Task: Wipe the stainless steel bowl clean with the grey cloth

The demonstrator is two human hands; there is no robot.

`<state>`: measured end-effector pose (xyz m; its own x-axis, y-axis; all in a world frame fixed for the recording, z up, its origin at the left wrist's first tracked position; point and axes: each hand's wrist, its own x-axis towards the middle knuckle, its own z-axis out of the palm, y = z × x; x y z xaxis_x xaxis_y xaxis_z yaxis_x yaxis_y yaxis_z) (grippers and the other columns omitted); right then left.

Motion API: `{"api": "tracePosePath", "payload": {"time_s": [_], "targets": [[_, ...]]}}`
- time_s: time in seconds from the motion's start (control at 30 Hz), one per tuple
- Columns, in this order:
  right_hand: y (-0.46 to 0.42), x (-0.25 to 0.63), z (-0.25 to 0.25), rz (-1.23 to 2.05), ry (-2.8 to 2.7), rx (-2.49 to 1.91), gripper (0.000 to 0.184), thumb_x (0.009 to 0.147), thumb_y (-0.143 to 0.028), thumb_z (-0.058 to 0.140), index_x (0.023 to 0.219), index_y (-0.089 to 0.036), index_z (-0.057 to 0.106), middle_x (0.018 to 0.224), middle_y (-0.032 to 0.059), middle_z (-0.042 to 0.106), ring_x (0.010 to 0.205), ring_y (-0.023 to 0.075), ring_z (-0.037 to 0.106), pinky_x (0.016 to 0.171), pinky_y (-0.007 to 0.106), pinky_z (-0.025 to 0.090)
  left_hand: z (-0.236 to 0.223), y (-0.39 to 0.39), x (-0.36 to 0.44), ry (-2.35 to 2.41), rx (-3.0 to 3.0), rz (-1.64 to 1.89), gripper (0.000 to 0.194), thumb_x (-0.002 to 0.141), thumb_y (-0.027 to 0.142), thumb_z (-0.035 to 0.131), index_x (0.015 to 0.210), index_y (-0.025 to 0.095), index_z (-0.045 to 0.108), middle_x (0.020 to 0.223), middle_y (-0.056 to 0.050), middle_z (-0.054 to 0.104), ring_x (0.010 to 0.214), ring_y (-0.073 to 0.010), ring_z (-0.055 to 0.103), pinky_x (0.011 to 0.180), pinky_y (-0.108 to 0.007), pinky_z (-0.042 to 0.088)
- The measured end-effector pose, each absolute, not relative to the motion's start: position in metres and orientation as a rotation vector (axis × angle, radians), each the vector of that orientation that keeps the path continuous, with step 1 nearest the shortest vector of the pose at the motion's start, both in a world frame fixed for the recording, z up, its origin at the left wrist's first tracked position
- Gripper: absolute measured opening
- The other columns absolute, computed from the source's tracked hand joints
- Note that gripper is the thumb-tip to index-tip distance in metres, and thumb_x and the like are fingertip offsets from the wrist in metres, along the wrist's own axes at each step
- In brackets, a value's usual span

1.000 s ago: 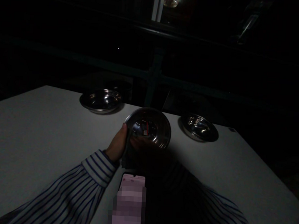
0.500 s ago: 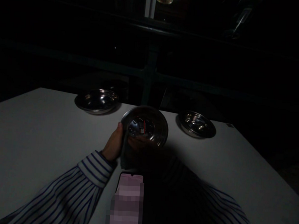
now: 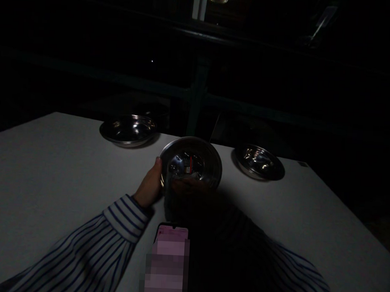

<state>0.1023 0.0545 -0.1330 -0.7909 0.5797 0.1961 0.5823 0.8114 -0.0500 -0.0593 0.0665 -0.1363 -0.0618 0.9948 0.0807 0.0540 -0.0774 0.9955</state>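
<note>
The left hand (image 3: 149, 183) grips the left rim of one tilted metal bowl (image 3: 210, 164), thumb up, forearm angled inward. The right hand (image 3: 192, 191), in deep shadow, reaches across the bowl's near side with a cloth (image 3: 170, 201); its finger closure is unclear. Two more metal bowls (image 3: 128, 131) (image 3: 259, 162) rest on one white table (image 3: 66, 165), flanking the first. One phone (image 3: 171, 249) lies below.

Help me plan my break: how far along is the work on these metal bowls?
The left bowl and right bowl rest on the table untouched, perhaps done, perhaps waiting; I can't tell. In hand: the middle bowl, in the left hand, with a cloth at its inside in the right hand. Remaining, probably: finishing it, as the cloth is on it.
</note>
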Motion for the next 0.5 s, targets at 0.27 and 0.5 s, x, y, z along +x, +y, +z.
{"api": "tracePosePath", "payload": {"time_s": [0.27,0.5], "targets": [[0.061,0.095,-0.108,-0.157,-2.613,-1.111,0.053,0.092,-0.043,0.035,0.133,-0.010,0.039,0.139,0.0064,0.043,0.124,0.0247,0.038,0.089,0.045,0.044,-0.131,0.062,-0.055,1.339,1.441,1.246,0.078,0.080,0.070,0.019,0.120,0.017,0.058,0.122,-0.009,0.062,0.118,-0.0250,0.051,0.104,-0.036,0.032],[0.061,0.099,-0.120,-0.072,-2.756,-1.029,0.041,0.092,-0.031,0.036,0.131,-0.020,0.043,0.135,0.0029,0.049,0.118,0.0236,0.044,0.089,0.045,0.044,-0.134,0.064,-0.057,1.310,1.349,1.262,0.081,0.076,0.074,0.022,0.115,0.014,0.061,0.112,-0.012,0.067,0.112,-0.0271,0.055,0.100,-0.040,0.037]]}}
